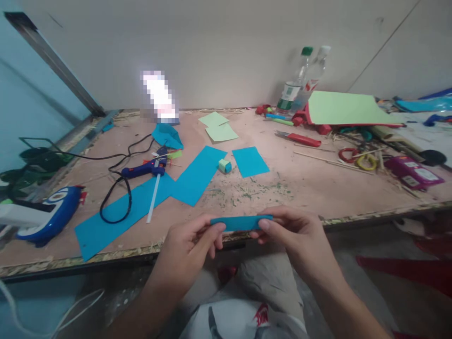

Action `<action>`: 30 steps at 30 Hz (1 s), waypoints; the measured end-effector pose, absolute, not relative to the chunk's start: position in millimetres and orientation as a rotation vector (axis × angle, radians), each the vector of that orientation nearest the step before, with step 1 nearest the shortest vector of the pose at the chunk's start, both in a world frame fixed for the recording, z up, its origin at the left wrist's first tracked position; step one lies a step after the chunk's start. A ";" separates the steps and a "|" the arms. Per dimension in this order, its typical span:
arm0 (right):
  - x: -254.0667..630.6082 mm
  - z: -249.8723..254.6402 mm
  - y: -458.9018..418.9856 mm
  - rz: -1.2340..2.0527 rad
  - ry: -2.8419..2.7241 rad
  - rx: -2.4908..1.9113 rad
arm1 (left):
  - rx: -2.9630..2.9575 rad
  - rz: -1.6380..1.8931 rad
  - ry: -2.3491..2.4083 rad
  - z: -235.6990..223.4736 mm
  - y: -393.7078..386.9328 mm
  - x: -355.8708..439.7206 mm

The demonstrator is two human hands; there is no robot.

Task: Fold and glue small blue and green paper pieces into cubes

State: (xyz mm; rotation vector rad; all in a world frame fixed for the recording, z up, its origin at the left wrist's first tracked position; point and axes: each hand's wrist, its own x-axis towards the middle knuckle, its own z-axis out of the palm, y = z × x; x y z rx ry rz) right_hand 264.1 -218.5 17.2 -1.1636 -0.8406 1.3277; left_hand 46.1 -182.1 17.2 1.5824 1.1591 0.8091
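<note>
A narrow blue paper strip (242,223) is stretched level between my two hands, just over the table's front edge. My left hand (192,242) pinches its left end between thumb and fingers. At the other end, my right hand (291,230) grips it the same way, thumb on top. Beyond the strip sits a small green-and-blue paper block (225,165). To its right lies a blue paper rectangle (250,161), and to its left a longer blue sheet (199,176). Another long blue strip (120,219) lies farther left.
A blue glue gun (143,168) with a looping black cord rests on the left strip. Light green papers (219,128) lie at the back. On the right are a red-handled cutter (300,138), two bottles (291,89), thin sticks and a purple box (413,172). A phone-like bright screen (159,96) leans against the wall.
</note>
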 end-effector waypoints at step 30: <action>257.2 30.2 -209.5 1.177 -1.224 -1.211 | 1.582 0.948 1.376 12.6 -192.2 27.9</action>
